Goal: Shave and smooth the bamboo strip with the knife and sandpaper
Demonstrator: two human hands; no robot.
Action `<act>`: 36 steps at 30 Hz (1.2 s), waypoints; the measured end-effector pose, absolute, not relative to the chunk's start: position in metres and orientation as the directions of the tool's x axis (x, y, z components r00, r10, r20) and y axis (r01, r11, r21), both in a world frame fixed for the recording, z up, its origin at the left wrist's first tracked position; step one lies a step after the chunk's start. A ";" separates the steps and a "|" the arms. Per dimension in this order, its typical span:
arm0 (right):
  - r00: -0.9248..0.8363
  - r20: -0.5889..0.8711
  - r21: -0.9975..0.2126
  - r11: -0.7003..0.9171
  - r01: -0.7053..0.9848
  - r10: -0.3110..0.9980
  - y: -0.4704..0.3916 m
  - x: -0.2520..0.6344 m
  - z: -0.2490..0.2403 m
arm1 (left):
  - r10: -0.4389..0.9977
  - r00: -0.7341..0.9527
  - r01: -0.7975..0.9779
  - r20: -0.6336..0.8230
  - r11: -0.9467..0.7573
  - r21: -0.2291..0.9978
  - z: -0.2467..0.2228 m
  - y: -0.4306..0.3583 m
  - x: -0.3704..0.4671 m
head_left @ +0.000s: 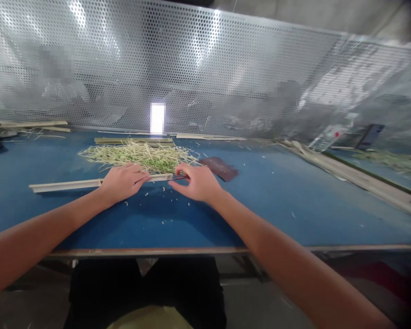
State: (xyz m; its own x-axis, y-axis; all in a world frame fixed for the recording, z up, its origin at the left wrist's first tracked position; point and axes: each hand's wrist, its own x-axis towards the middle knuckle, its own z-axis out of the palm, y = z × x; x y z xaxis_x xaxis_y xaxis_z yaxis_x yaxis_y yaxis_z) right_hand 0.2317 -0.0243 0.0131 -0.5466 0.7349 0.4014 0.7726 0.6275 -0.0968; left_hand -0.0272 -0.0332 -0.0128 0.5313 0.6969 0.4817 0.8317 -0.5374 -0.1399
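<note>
A long, pale half-split bamboo strip lies across the blue table, its hollow side facing up. My left hand is closed around it near its right part, fingers pressed together. My right hand pinches a thin, dark tool at the strip's right end; its exact kind is too small to make out. Just behind both hands spreads a heap of pale and green bamboo shavings. Small curled chips are scattered in front of the strip.
A brown sheet-like piece lies right of the shavings. Behind them rest more bamboo strips against a perforated metal screen. At the right stand a plastic bottle and a phone, beside long strips.
</note>
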 end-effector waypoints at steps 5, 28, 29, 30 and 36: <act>-0.591 0.388 0.049 0.624 0.780 0.707 -0.022 0.221 0.005 | 0.751 0.513 0.849 0.417 -0.516 -0.114 -0.012 -0.038 -0.021; -0.670 0.177 0.307 0.607 0.733 0.721 -0.028 0.210 0.010 | 0.792 0.503 0.855 0.347 -0.515 -0.063 -0.012 -0.036 -0.020; -0.672 0.179 0.302 0.610 0.733 0.718 -0.028 0.210 0.010 | 0.794 0.499 0.856 0.346 -0.513 -0.058 -0.011 -0.036 -0.020; -0.672 0.187 0.291 0.613 0.735 0.717 -0.028 0.210 0.010 | 0.798 0.496 0.859 0.344 -0.510 -0.056 -0.011 -0.036 -0.020; -0.618 0.337 0.015 0.652 0.758 0.710 -0.028 0.218 0.011 | 0.801 0.498 0.857 0.333 -0.512 -0.050 -0.011 -0.035 -0.020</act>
